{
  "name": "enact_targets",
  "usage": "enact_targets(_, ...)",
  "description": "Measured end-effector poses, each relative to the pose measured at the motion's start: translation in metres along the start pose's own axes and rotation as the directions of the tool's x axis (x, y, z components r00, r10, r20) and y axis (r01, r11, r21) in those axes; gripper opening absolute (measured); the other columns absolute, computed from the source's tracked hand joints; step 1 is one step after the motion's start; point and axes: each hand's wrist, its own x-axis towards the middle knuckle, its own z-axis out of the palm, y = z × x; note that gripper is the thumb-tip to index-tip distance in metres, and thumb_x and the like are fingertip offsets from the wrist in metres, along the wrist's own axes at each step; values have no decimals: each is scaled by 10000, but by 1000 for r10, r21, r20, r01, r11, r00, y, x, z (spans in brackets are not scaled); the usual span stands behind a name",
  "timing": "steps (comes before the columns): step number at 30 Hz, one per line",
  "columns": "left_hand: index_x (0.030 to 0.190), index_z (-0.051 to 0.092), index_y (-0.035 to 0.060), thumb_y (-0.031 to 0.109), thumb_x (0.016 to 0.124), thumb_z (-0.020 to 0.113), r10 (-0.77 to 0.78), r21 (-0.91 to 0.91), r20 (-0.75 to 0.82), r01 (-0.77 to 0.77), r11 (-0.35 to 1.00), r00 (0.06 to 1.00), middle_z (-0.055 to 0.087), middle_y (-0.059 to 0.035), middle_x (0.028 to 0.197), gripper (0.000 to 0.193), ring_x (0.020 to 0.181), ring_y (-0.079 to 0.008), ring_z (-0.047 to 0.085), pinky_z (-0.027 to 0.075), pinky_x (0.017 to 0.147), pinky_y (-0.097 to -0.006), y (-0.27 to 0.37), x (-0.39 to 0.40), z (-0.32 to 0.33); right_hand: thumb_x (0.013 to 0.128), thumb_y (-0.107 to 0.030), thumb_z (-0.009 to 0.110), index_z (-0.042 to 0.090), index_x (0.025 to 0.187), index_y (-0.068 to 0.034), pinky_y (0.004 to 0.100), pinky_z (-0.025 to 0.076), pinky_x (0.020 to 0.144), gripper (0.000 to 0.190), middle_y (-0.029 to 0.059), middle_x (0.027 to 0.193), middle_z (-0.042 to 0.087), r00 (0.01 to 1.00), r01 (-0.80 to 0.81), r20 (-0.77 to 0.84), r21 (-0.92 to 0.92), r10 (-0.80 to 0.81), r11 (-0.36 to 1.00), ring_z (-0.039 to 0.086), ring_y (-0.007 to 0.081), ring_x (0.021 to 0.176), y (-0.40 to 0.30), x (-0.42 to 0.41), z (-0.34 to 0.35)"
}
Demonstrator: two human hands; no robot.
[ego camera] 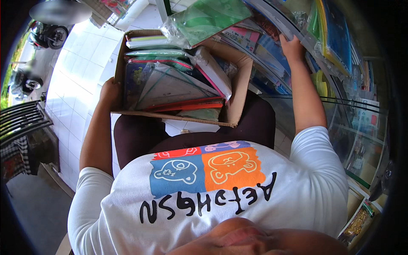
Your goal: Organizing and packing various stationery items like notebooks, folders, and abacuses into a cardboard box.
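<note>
An open cardboard box [244, 95] sits over my knees, tilted. My left hand [110, 92] grips its left wall, fingers partly hidden. Inside, a clear set square [172, 87] in a plastic sleeve leans among packaged stationery, with a red-edged item [191, 105] below it. Several plastic-wrapped packs [157, 54] stand behind, and a white wrapped pack [213, 71] slants at the right. A green plastic-wrapped folder [207, 20] lies across the box's far edge. My right hand [291, 47] holds the edge of a glass display case [277, 16] at the right.
Stationery packs [271, 47] fill the case near my right hand. Blue and yellow folders [334, 38] stand on the case, beside a yellow tape roll [322, 83]. White floor tiles [76, 73] extend left. Parked motorcycles [52, 35] and a dark slatted rack [25, 121] are at far left.
</note>
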Motion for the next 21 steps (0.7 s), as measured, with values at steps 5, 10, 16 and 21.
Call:
enact_targets(5, 1087, 628, 42, 186, 831, 543, -45, -103, 19, 47, 994, 999, 654, -212, 976, 305, 941, -354, 622, 467, 813, -425, 3, -2, 0, 827, -309, 596, 598, 1056, -5, 460, 456, 838, 381, 237, 1056, 608, 967, 146, -221, 91, -123, 985, 566, 409, 984, -24, 27, 4)
enact_targets(10, 1090, 627, 44, 190, 838, 545, -3, -9, -7, 2, 1000, 1000, 655, -209, 973, 303, 945, -355, 619, 465, 815, -426, 3, -1, -1, 851, -237, 547, 581, 1080, -23, 485, 474, 754, 315, 233, 988, 622, 898, 383, -333, 275, -287, 882, 588, 433, 847, -33, 46, 9)
enact_targets(16, 1080, 629, 44, 196, 842, 546, -20, -37, -11, 20, 999, 1000, 652, -211, 977, 295, 946, -367, 613, 462, 816, -432, 0, -2, 1, 744, -228, 631, 510, 1154, -133, 438, 438, 800, 438, 96, 1041, 547, 907, 418, 38, 53, -420, 907, 537, 283, 997, -128, -39, -14)
enact_targets(21, 1086, 627, 47, 224, 862, 542, 162, 158, -49, -153, 976, 985, 638, -215, 1034, 298, 1007, -344, 598, 458, 834, -424, -18, 12, 8, 742, -275, 702, 487, 1158, -88, 440, 464, 784, 505, 120, 1091, 559, 723, 456, 326, 437, -610, 775, 561, 287, 992, -257, -107, -71)
